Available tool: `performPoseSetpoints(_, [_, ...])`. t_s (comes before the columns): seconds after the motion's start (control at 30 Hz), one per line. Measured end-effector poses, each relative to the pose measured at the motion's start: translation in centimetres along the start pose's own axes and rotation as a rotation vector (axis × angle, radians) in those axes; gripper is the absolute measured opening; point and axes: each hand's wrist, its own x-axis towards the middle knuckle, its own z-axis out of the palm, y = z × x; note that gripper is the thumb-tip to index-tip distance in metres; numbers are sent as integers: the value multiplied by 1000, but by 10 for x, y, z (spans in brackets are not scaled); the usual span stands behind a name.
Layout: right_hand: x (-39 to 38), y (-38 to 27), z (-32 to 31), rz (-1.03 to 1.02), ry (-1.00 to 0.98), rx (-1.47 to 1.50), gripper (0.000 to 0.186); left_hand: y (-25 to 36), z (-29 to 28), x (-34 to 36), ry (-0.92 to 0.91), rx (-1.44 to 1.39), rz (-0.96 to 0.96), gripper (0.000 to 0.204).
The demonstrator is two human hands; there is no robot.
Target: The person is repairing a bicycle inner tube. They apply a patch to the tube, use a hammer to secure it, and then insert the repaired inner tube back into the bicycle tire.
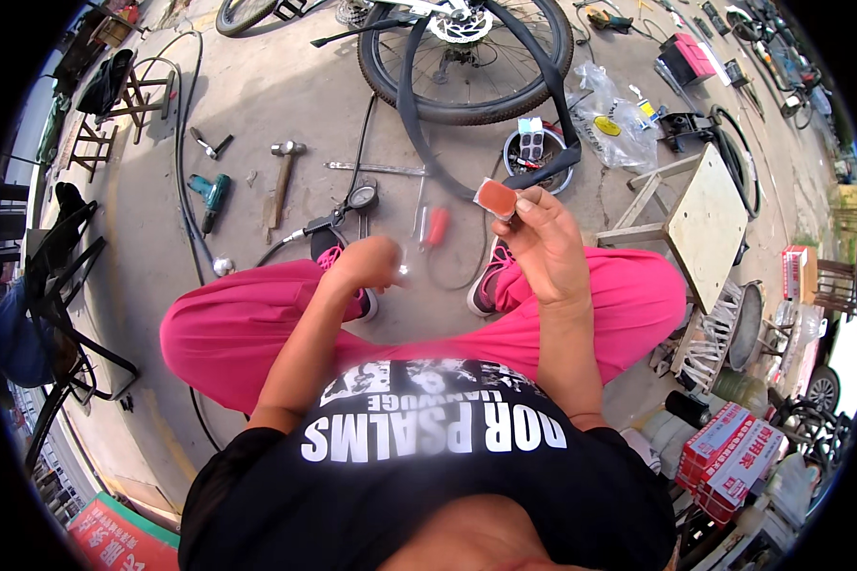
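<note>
Pinched between thumb and fingers of my right hand [549,240] is an orange-red tyre patch [496,199] with rounded corners and a pale edge. My left hand [368,263] hangs over my left shin, its fingers smeared by motion; a small pale glint shows beside them. A blurred red object [436,227] is between my feet, too smeared to name. Beyond the patch, a black inner tube [411,124] loops down from a bicycle wheel [466,105] with a disc rotor. A bowl [567,176] holding small items sits under the tube, to the right.
To the left lie a hammer [284,176], a teal power drill [211,198] and a hose [180,124]. A round gauge [363,197] stands near my left foot. At right are a wooden stool [709,224], a clear plastic bag [611,119] and a red-and-white box [730,457].
</note>
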Motion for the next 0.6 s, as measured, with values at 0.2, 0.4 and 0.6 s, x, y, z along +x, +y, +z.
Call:
performPoseSetpoints(0.2, [-2, 8, 10, 138, -79, -157, 9, 20, -5, -14, 216, -888, 388, 28])
performPoseSetpoints(0.4, [-1, 16, 6, 195, -93, -199, 7, 44, -22, -36, 125, -1324, 424, 24])
performPoseSetpoints(0.6, [1, 22, 5, 223, -76, -258, 7, 37, -18, -30, 101, -1288, 370, 22])
